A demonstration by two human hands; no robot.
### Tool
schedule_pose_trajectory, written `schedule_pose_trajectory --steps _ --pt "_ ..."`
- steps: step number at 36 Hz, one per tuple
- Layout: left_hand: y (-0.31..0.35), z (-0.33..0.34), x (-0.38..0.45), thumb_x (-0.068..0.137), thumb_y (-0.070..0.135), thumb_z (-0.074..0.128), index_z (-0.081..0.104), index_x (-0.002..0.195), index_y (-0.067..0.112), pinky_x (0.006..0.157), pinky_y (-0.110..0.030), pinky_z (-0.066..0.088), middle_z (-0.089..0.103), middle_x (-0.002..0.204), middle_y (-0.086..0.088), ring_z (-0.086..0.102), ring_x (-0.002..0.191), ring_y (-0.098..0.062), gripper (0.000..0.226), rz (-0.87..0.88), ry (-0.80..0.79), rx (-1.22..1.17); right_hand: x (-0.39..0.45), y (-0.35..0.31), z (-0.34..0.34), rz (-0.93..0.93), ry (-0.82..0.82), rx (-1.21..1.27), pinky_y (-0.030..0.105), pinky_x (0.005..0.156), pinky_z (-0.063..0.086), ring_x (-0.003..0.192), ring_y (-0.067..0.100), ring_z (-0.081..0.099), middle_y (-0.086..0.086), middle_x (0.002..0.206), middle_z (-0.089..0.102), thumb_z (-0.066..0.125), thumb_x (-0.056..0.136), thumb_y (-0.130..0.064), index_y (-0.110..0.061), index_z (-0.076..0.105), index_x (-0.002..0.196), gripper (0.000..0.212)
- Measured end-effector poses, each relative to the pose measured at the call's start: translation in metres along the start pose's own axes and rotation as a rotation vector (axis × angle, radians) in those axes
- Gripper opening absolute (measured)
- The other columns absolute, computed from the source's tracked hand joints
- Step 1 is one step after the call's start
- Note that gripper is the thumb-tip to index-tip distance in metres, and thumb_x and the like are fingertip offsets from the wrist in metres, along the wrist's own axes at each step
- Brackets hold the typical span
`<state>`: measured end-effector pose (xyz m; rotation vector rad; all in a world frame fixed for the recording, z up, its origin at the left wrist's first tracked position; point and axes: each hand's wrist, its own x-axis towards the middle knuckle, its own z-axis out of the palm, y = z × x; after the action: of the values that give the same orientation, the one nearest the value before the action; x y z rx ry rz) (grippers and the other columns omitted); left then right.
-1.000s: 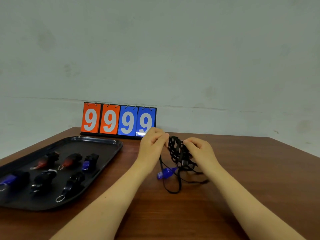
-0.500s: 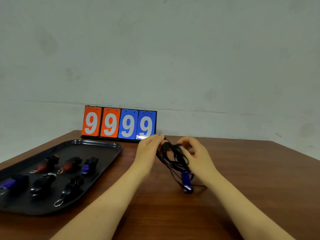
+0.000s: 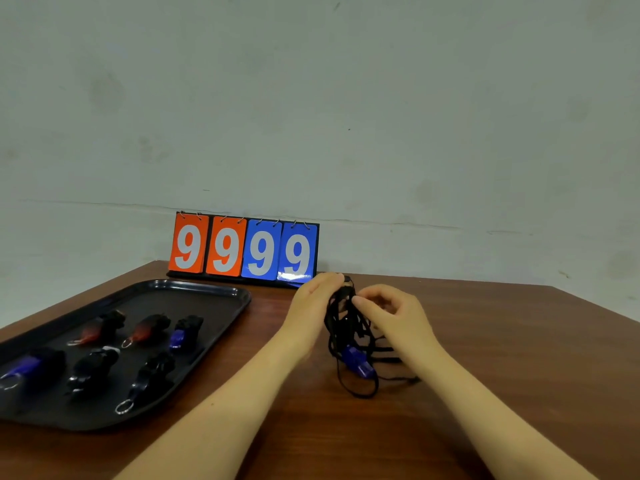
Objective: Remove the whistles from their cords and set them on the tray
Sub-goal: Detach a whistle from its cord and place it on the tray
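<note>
While a tangled bundle of black cord [image 3: 343,320] is hanging between them at the centre of the frame, both hands are working at its upper end. The left hand [image 3: 313,306] is pinching the top of the bundle with its fingertips curled around the strands. The right hand [image 3: 394,315] is closing thumb and forefinger on the cord just beside it, its other fingers loosely bent. A blue whistle [image 3: 358,363] is dangling at the lower end of the tangle, still attached, and appears to be resting on or just above the brown wooden table [image 3: 502,358]; I cannot tell which. Loose loops of cord are trailing onto the table around it.

At the lower left of the frame a black tray [image 3: 221,296] is lying on the table, well apart from the hands. Seven whistles [image 3: 149,329] are lying in it in two rough rows, some reddish, some blue, some dark, several showing metal rings.

Behind the hands, a flip scoreboard [image 3: 244,251] is standing at the table's far edge against the wall, two orange cards and two blue ones, each showing a 9.
</note>
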<state>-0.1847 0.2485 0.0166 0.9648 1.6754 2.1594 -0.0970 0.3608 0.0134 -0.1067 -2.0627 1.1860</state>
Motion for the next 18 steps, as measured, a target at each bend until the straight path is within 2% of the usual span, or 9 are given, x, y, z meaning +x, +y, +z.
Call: schedule_pose_trajectory --steps 2,4,6,10,14,18 --pt "0.001 0.001 0.0 0.093 0.032 0.056 0.067 0.09 0.009 0.095 -0.043 0.048 0.065 0.089 -0.003 0.061 0.09 -0.017 0.026 -0.006 -0.015 -0.009 0.001 -0.002 0.0 0.025 -0.004 0.036 0.013 0.066 0.05 0.08 0.007 0.065 -0.004 0.084 0.072 0.067 0.087 -0.017 -0.02 0.072 0.089 0.006" --pt "0.003 0.001 -0.001 0.081 0.037 0.059 0.064 0.099 0.0 0.097 -0.049 0.047 0.064 0.095 -0.008 0.061 0.094 -0.023 0.042 -0.019 -0.039 -0.016 0.001 -0.003 -0.001 0.035 0.006 0.059 0.012 0.067 0.051 0.08 0.006 0.066 -0.003 0.084 0.073 0.066 0.088 -0.013 -0.02 0.072 0.088 0.009" --pt "0.004 0.002 -0.002 0.073 0.037 0.057 0.067 0.102 0.004 0.094 -0.046 0.049 0.067 0.099 -0.009 0.064 0.1 -0.026 0.045 -0.034 -0.062 -0.015 0.001 -0.002 -0.002 0.04 0.018 0.067 0.013 0.066 0.051 0.079 0.008 0.067 0.0 0.084 0.072 0.065 0.088 -0.01 -0.018 0.072 0.086 0.011" --pt "0.004 0.0 0.001 0.091 0.023 0.054 0.069 0.096 0.015 0.091 -0.036 0.051 0.068 0.105 -0.005 0.063 0.1 -0.017 0.018 0.036 -0.037 0.075 0.001 -0.003 -0.004 0.062 0.062 0.105 0.014 0.059 0.05 0.072 0.007 0.064 0.002 0.082 0.068 0.06 0.091 -0.011 -0.016 0.067 0.085 0.01" --pt "-0.003 -0.008 0.005 0.095 0.014 0.05 0.066 0.1 0.004 0.081 -0.019 0.046 0.064 0.102 -0.004 0.058 0.092 -0.01 0.02 0.16 -0.034 0.25 0.001 -0.005 -0.007 0.094 0.059 0.182 0.01 0.056 0.045 0.062 -0.007 0.058 -0.006 0.076 0.062 0.055 0.094 -0.011 -0.016 0.062 0.085 0.012" --pt "-0.008 -0.008 0.009 0.092 0.013 0.05 0.059 0.087 0.001 0.075 -0.021 0.044 0.057 0.096 -0.005 0.053 0.087 -0.013 0.017 0.19 -0.05 0.482 -0.001 -0.006 -0.008 0.066 0.084 0.19 0.012 0.059 0.048 0.068 0.0 0.063 -0.001 0.082 0.065 0.056 0.093 -0.01 -0.014 0.062 0.087 0.01"
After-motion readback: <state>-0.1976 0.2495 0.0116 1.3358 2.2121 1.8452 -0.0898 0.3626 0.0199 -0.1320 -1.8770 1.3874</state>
